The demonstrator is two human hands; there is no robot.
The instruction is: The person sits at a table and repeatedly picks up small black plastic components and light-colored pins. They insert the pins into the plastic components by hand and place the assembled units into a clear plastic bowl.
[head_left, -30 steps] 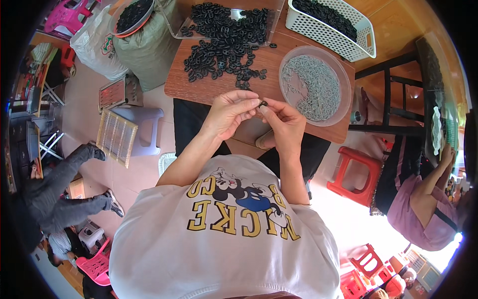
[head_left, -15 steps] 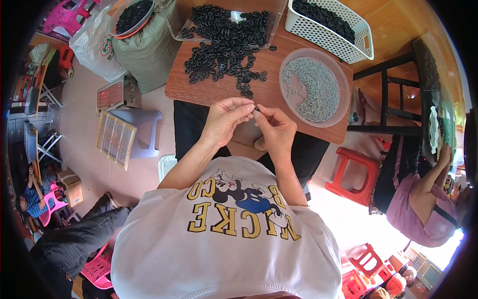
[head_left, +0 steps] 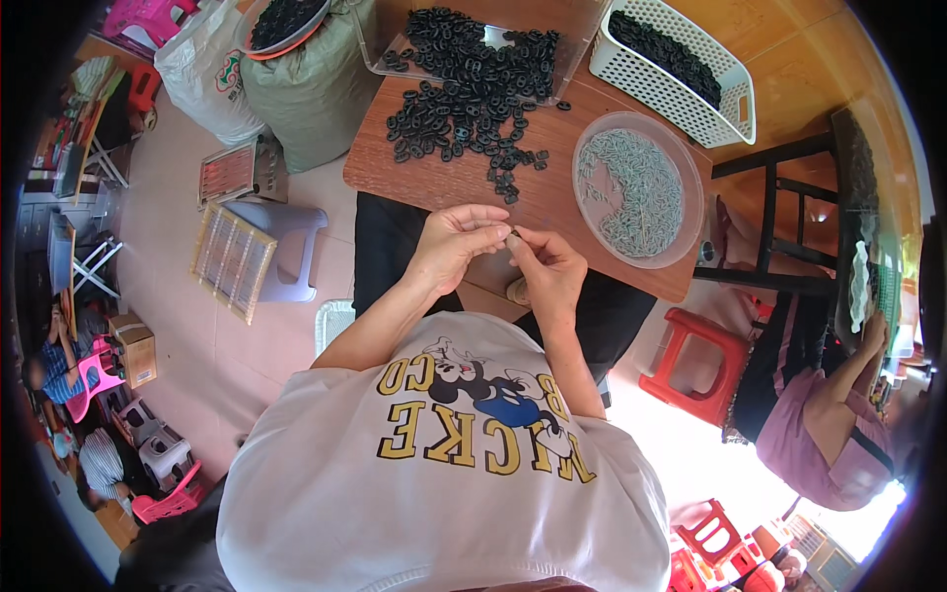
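Note:
Over the table's near edge, my left hand (head_left: 450, 249) and my right hand (head_left: 550, 276) meet fingertip to fingertip. Between them is a small black piece (head_left: 514, 235), pinched by the right thumb and forefinger and touched by the left thumb tip. The fingers mostly hide its shape. Just beyond lies a loose pile of black oval two-holed plastic pieces (head_left: 459, 123), spilling from a clear plastic bin (head_left: 380, 61). To the right of my hands stands a round clear tub (head_left: 696, 212) with many small grey-silver pins (head_left: 641, 187).
A white perforated basket (head_left: 681, 94) of black pieces stands at the table's far right. Sacks (head_left: 306, 113) and a grey-blue stool (head_left: 291, 252) with a bamboo rack (head_left: 232, 259) are to the left. A red stool (head_left: 695, 365) and a seated person (head_left: 829, 424) are at right.
The view has shifted, so the table sits lower and farther right. My hands stay together, with the left fingers slightly more parted. At lower left, a dark-trousered leg has mostly gone from view.

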